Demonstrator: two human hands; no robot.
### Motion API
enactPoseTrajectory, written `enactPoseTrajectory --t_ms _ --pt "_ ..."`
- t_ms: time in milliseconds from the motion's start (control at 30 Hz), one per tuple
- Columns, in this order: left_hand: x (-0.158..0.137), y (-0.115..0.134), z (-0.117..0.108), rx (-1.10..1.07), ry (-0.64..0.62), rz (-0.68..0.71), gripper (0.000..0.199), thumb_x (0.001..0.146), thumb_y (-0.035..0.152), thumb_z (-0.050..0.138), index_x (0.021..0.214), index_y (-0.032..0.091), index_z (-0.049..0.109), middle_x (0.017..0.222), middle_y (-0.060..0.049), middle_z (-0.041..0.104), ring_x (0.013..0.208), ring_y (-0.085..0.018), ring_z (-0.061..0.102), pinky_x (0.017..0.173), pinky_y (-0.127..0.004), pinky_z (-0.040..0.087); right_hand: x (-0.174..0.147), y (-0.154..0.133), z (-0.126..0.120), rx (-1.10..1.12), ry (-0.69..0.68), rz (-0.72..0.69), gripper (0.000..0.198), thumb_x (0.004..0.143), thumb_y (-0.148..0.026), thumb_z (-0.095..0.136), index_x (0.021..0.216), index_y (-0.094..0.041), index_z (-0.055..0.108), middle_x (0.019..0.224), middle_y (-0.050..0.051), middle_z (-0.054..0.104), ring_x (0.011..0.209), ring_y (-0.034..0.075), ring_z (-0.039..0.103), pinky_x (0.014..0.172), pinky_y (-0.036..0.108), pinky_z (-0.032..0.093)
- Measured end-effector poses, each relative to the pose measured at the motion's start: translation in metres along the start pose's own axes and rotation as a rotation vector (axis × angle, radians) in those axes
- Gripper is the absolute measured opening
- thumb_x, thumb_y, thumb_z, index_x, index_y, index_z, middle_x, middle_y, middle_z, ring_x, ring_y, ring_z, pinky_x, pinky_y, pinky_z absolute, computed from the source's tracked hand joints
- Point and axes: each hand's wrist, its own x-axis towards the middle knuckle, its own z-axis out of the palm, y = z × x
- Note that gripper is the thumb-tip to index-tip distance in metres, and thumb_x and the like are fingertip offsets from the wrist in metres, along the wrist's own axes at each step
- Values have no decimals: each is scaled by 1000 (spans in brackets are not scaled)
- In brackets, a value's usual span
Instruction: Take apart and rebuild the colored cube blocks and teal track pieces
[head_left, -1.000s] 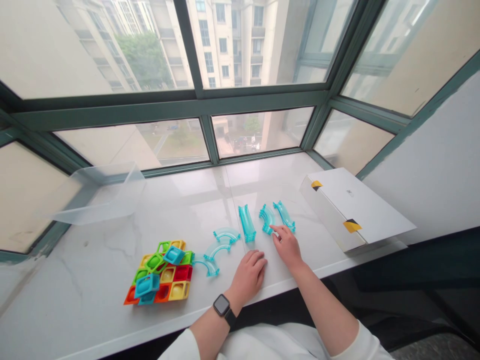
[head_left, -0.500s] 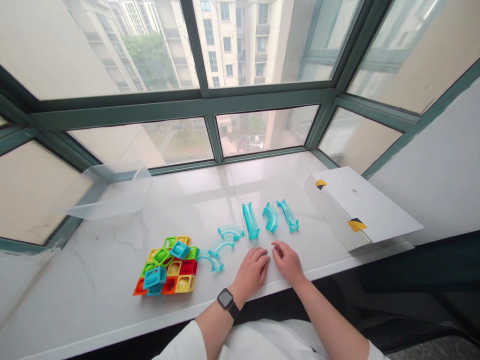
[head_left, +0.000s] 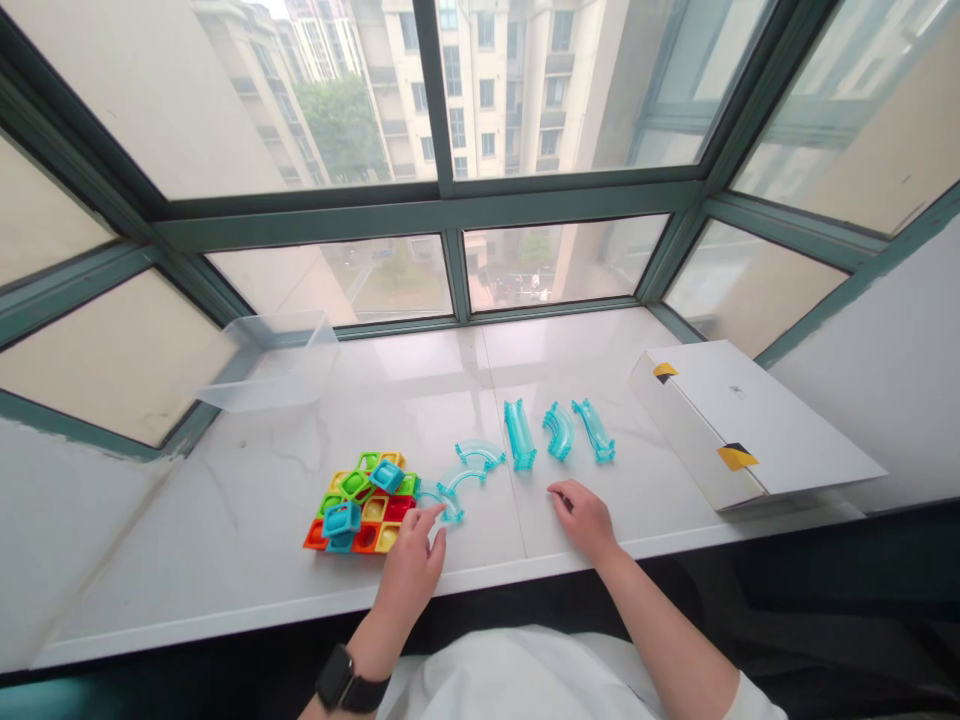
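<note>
My left hand is open, thumb apart from the fingers. Its fingertips reach the right edge of a stack of colourful square blocks, beside the nearest clear-blue curved track piece; whether they touch either is unclear. Two more curved pieces lie behind it, a middle one and a farther one. Loosely bent and open, my right hand rests on the white counter with nothing visible in it. Beyond it lie a straight track piece, a curved one and a sloped one.
A clear plastic bin stands at the back left against the window frame. On the right sits a white box with yellow-and-black tabs. The counter's front edge runs just before me.
My left hand has moved left, away from my right hand, to the block stack, and its fingers have spread. My right hand stays put on the counter. The view has shifted left.
</note>
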Motion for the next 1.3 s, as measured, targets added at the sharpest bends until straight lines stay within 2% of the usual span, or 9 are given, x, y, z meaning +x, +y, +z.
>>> enactPoseTrajectory --t_ms 100,200,333,433,600,867,1000,1167,1300 --pt "-13 -13 -2 44 -11 -22 37 100 33 51 135 28 65 122 -9 63 64 -14 64 77 -38 62 0 0 1 -8 15 -1 28 97 -28 49 100 -27 77 98 4 79 81 22 72 75 34 54" --pt "-11 -17 11 83 7 25 38 99 30 53 134 30 66 135 -12 63 72 -16 68 80 -40 63 1 0 1 -10 24 -3 28 97 -28 49 100 -27 77 98 4 79 82 23 72 76 34 54" --pt "4 -16 30 167 9 92 35 96 26 58 129 26 67 126 -13 69 90 -26 72 80 -42 62 0 -2 0 -12 34 -4 28 97 -28 49 99 -26 77 98 5 79 83 23 72 78 35 55" --pt "13 -11 32 233 -40 55 25 97 24 57 120 23 67 115 -12 71 97 -29 72 82 -41 59 -1 -2 0 -15 39 -4 28 97 -28 49 99 -26 76 97 5 78 83 23 72 78 35 55" --pt "13 0 15 278 -83 10 11 101 27 53 99 23 63 103 -9 66 89 -26 70 76 -36 55 0 0 1 -10 27 7 28 98 -30 48 99 -26 75 99 5 78 87 24 72 80 36 54" --pt "-8 19 -30 45 -142 53 15 104 35 50 98 25 59 99 -4 65 79 -19 69 72 -32 55 0 -1 1 13 6 28 28 99 -31 47 99 -25 75 101 6 77 90 25 71 82 37 52" --pt "-18 36 -47 -59 -99 173 16 106 37 51 103 26 62 103 -5 68 86 -19 68 80 -33 56 1 -3 -1 22 -11 50 29 98 -34 48 98 -24 76 100 7 77 87 25 70 81 37 50" --pt "-15 50 -49 -120 24 377 14 106 25 53 104 25 67 104 -5 72 92 -18 70 85 -30 56 3 -17 -10 176 -46 148 30 94 -42 54 92 -23 77 93 7 77 79 23 65 79 36 49" --pt "-7 57 -39 -130 85 445 15 103 21 56 114 26 65 101 -3 74 83 -15 71 79 -27 58 -4 -54 -19 481 -175 245 38 95 -54 58 91 -21 76 77 3 70 70 20 60 71 32 48"
